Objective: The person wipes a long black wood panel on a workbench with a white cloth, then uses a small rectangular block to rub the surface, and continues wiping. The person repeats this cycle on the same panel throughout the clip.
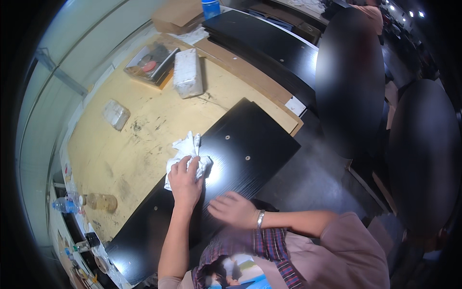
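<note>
A board lies along the near edge of the desk, a cloth at its far edge. Near the desk's far edge, a box stands left of a block; a bottle is by the left edge.

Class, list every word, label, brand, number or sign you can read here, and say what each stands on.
No text is readable here.
Blue container: any markings too small, blurred.
Clear bottle: any lettering too blurred.
Printed picture on the clothing: no legible words.
Black board and white cloth: no lettering shows.
</note>
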The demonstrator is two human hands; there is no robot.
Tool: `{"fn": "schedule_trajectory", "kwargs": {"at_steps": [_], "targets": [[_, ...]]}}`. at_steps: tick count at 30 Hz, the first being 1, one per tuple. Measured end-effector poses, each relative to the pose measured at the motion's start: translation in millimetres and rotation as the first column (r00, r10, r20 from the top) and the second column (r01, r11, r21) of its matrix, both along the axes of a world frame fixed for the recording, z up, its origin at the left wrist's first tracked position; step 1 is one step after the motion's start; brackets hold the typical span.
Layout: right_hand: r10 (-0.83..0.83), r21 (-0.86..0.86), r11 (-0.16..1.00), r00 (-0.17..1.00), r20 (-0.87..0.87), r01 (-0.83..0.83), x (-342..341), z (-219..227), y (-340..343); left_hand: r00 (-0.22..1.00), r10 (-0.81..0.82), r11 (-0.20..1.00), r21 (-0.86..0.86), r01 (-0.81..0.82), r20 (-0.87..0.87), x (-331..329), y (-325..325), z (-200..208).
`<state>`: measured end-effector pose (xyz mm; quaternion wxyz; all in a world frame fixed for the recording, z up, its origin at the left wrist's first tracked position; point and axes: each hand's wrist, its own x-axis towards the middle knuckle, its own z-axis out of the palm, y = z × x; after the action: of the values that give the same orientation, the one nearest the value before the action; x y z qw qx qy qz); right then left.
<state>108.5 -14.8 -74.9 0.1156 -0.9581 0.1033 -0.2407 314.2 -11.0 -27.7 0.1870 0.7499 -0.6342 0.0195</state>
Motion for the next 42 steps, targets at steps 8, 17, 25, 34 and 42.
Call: {"fn": "schedule_trajectory", "kwargs": {"at_steps": [8,17,25,34,42], "targets": [[0.007,-0.044,0.999,0.995,-0.095,-0.011,36,21,34,0.986,0.164,0.98,-0.11,-0.166,-0.031,69,83,-15],[-0.059,-0.126,0.991,0.989,-0.137,0.042,37,14,53,0.935,0.354,0.923,-0.167,-0.348,0.011,123,218,-15],[-0.006,-0.085,0.996,0.978,-0.208,-0.012,41,32,53,0.259,0.958,0.234,-0.186,-0.954,-0.126,259,574,-36],[0.009,-0.145,0.989,1.0,0.026,-0.005,57,98,40,0.174,0.891,0.007,-0.37,-0.929,-0.419,222,615,-21],[0.024,-0.058,0.998,0.997,0.08,-0.019,123,187,-3,0.155,0.386,0.111,-0.121,-0.986,-0.909,161,557,23]]}}
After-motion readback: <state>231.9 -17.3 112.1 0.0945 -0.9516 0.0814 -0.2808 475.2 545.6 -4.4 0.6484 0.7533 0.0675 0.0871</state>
